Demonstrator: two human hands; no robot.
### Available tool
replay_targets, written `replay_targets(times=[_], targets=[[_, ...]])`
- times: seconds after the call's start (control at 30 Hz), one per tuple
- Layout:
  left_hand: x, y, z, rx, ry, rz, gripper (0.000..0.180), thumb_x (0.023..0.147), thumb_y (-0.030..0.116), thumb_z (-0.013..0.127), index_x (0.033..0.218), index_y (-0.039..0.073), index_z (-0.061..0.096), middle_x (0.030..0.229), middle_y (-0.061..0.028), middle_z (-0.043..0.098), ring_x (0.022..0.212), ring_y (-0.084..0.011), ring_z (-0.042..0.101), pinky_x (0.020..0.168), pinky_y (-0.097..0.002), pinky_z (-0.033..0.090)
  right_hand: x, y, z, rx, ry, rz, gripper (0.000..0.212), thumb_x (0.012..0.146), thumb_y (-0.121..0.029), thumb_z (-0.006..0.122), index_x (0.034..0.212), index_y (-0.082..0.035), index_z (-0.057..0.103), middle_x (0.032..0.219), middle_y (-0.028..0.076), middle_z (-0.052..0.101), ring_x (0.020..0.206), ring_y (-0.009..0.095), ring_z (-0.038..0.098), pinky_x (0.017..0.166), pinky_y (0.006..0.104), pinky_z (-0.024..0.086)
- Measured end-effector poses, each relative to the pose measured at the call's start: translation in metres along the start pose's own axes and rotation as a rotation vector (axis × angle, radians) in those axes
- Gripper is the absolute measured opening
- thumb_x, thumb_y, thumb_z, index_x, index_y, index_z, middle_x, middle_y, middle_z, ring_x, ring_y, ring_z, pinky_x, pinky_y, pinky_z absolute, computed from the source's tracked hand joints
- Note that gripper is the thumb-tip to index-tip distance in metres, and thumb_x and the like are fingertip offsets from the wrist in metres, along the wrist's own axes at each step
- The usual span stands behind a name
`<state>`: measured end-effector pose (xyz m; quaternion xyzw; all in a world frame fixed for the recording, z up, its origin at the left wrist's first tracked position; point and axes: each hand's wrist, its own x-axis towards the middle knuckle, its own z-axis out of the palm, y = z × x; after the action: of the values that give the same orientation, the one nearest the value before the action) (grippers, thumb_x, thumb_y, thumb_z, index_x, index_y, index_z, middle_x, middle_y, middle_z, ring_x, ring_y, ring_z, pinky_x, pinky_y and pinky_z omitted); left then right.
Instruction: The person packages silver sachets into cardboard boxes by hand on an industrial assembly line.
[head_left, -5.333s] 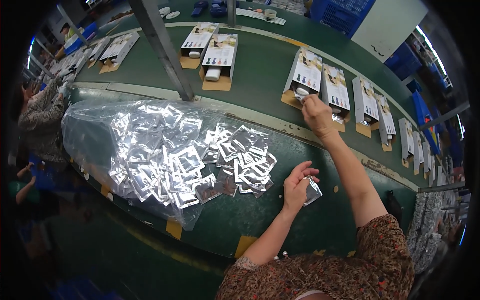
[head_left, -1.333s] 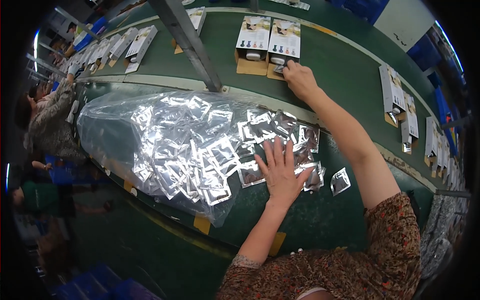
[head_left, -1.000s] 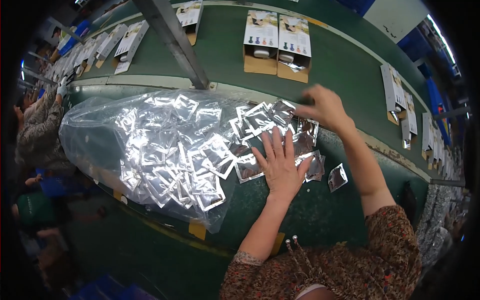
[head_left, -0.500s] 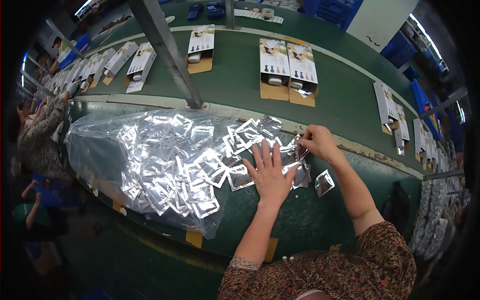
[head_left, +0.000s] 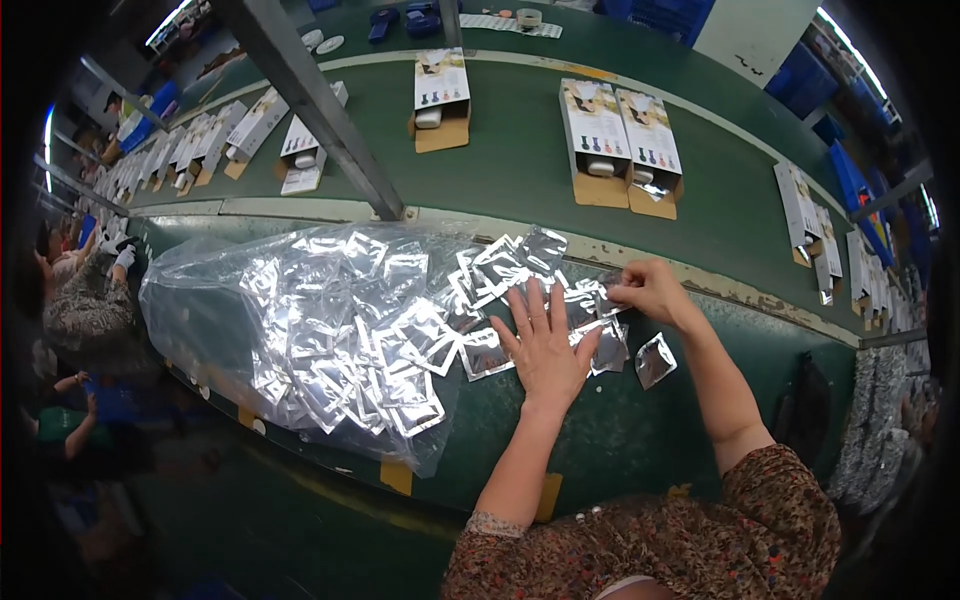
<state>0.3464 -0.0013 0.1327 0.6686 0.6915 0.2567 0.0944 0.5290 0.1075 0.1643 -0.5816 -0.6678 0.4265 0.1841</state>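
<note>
My left hand (head_left: 545, 345) lies flat, fingers spread, on several small silver foil sachets (head_left: 490, 350) spilling from a clear plastic bag (head_left: 300, 320) on the green bench. My right hand (head_left: 652, 292) pinches one silver sachet (head_left: 608, 293) at the right edge of the heap, just before the bench's metal strip. Another single sachet (head_left: 654, 360) lies apart, to the right of my left hand.
Behind the strip runs a green conveyor belt (head_left: 520, 170) carrying open cardboard product boxes (head_left: 620, 145), with one more box (head_left: 440, 95) to the left and others at the far right (head_left: 812, 225). A grey metal post (head_left: 320, 110) slants across. Other people work at the left (head_left: 80, 300).
My right hand came back from the boxes on the belt to the sachet heap and closed on one sachet. My left hand stayed pressed on the heap. The boxes drifted right.
</note>
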Motion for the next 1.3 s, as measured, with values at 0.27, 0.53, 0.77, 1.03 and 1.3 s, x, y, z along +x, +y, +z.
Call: replay_targets(times=[0.27,0.53,0.77,1.03,1.3], targets=[[-0.003,-0.012,0.0,0.038,0.032,0.007,0.079,0.085,0.052,0.064,0.145,0.008,0.037,0.156,-0.0179,0.021,0.146,-0.0413,0.012,0.11,-0.0678,0.006,0.054,0.0,-0.029,-0.757,0.749,-0.697,0.011,0.081,-0.012,0.068,0.076,-0.005,0.062,0.069,0.008,0.06,0.059,0.023,0.062,0.055,0.0362,0.048],[-0.004,-0.009,-0.002,0.006,0.038,-0.006,0.08,0.084,0.051,0.065,0.147,0.01,0.036,0.157,-0.0166,0.021,0.146,-0.0408,0.014,0.111,-0.0668,0.005,0.069,-0.038,-0.035,-0.984,0.333,-0.083,0.03,0.082,-0.032,0.069,0.085,-0.002,0.07,0.088,0.017,0.069,0.073,0.035,0.068,0.066,0.0446,0.053],[0.0,0.002,0.001,-0.023,0.035,0.002,0.08,0.083,0.05,0.066,0.145,0.009,0.037,0.155,-0.0169,0.024,0.145,-0.0406,0.015,0.111,-0.0675,0.006,0.069,-0.068,0.046,-0.425,0.204,-0.229,0.054,0.069,-0.042,0.08,0.101,-0.001,0.068,0.099,0.017,0.062,0.096,0.035,0.062,0.083,0.0405,0.05],[-0.007,0.014,-0.004,-0.008,-0.013,-0.022,0.082,0.082,0.052,0.066,0.145,0.009,0.038,0.155,-0.0172,0.024,0.144,-0.0404,0.017,0.112,-0.0665,0.006,0.081,-0.027,0.02,0.199,0.545,-0.387,0.01,0.083,-0.008,0.068,0.089,0.0,0.069,0.079,0.007,0.062,0.071,0.015,0.06,0.063,0.0281,0.047],[-0.006,0.019,-0.005,-0.033,-0.028,-0.007,0.081,0.083,0.052,0.065,0.146,0.009,0.037,0.156,-0.0171,0.022,0.145,-0.0405,0.014,0.111,-0.067,0.004,0.177,-0.013,-0.012,-0.922,0.602,-0.66,0.012,0.083,-0.007,0.059,0.092,-0.004,0.066,0.091,0.012,0.056,0.089,0.029,0.06,0.073,0.039,0.053]])
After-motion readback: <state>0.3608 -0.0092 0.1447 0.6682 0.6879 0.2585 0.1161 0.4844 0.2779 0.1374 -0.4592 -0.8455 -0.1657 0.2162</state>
